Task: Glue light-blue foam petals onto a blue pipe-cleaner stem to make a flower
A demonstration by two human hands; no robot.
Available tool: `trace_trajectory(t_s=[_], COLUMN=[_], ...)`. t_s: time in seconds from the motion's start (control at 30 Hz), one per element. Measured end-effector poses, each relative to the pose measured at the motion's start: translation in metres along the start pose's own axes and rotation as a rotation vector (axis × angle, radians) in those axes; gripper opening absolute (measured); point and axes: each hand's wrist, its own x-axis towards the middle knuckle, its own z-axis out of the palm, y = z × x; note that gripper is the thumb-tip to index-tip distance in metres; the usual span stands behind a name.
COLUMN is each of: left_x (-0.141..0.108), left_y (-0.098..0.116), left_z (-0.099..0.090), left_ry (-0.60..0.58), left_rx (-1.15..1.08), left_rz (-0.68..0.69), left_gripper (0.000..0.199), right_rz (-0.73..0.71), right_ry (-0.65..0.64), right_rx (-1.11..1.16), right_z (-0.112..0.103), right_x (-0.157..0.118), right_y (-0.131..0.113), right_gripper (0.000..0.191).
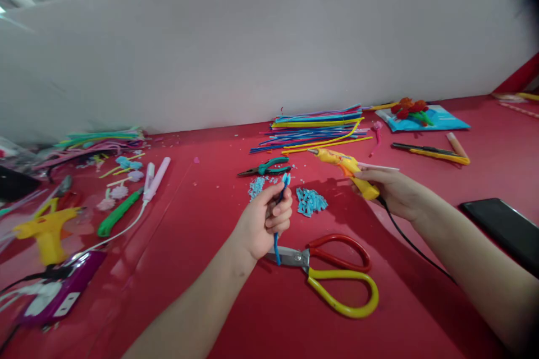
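Note:
My left hand [269,219] is closed around a dark blue pipe cleaner [277,247], held upright with small light blue pieces at its top end. In my right hand [391,188] is a yellow hot glue gun [339,161], its nozzle pointing left toward the pipe cleaner but apart from it. A glue stick [377,167] sticks out of the gun's back. Between the hands lies a pile of cut light blue pieces [310,202]. Scissors [341,269] with one red and one yellow handle rest below, their blades partly behind my left hand. Teal-handled pliers [265,168] lie just beyond it.
Bundled pipe cleaners [315,129] lie by the grey wall [269,45]. On the left are a second yellow glue gun [48,233], a purple power strip [69,289], a green cutter [120,213] and a pink corded tool [156,179]. A black phone [503,230] lies at right.

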Motion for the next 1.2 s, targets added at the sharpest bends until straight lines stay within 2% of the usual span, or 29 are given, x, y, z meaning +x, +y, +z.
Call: trace_trajectory(t_s=[0.1, 0.2, 0.43, 0.53, 0.67, 0.77, 0.87, 0.97, 1.2], left_x=[0.002, 0.000, -0.011, -0.015, -0.017, -0.019, -0.021, -0.023, -0.023], left_y=[-0.002, -0.007, -0.016, -0.015, -0.015, -0.017, -0.019, -0.020, -0.020], left_z=[0.000, -0.002, -0.007, -0.007, -0.007, -0.006, -0.004, -0.001, 0.000], left_ry=[-0.019, -0.017, 0.139, 0.174, 0.226, 0.230, 0.224, 0.231, 0.233], left_rx=[0.012, 0.035, 0.172, 0.249, 0.227, 0.201, 0.192, 0.188, 0.174], left_rz=[-0.014, -0.030, 0.040, 0.080, 0.073, 0.052, 0.041, 0.042, 0.034], left_gripper=[0.027, 0.027, 0.026, 0.027, 0.028, 0.029, 0.027, 0.026, 0.027], right_rz=[0.089, 0.112, 0.142, 0.115, 0.099, 0.056, -0.079, -0.182, -0.288], right_ry=[-0.053, -0.072, -0.207, -0.246, -0.322, -0.258, -0.157, -0.134, -0.085], right_rx=[0.060, 0.103, 0.199, 0.160, 0.039, -0.161, -0.369, -0.526, -0.661], right_z=[0.010, 0.021, 0.030, 0.030, 0.032, 0.037, 0.041, 0.041, 0.043], right_x=[-0.007, -0.014, -0.030, -0.038, -0.051, -0.061, -0.068, -0.071, -0.075], right_y=[-0.005, -0.006, -0.002, 0.001, 0.002, 0.002, 0.001, 0.003, 0.005], right_gripper=[0.013, 0.017, 0.020, 0.017, 0.016, 0.024, 0.029, 0.029, 0.033])
